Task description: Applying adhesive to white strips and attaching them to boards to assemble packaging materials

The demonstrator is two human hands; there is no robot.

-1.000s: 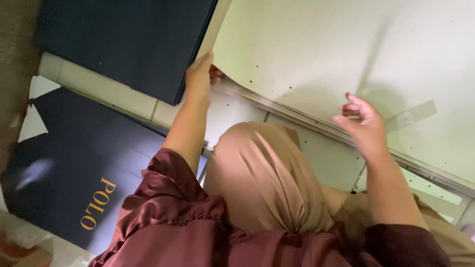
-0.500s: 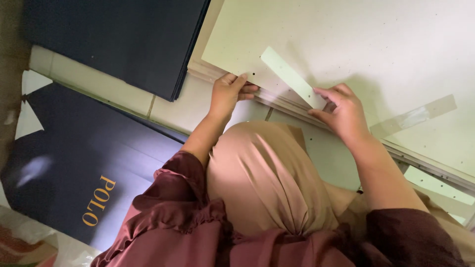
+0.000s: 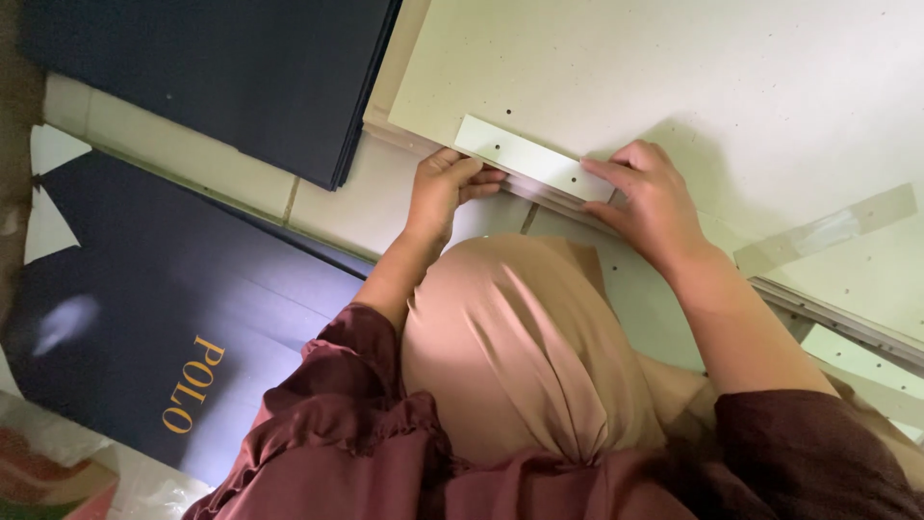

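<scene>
Cardboard strip (image 3: 532,164) lies between both hands (image 3: 445,185) (image 3: 647,197).

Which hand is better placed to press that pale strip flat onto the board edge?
Probably the right hand: its fingers already lie on top of the pale strip. The left hand only grips the cardboard sheet's edge beneath the strip's other end.
</scene>
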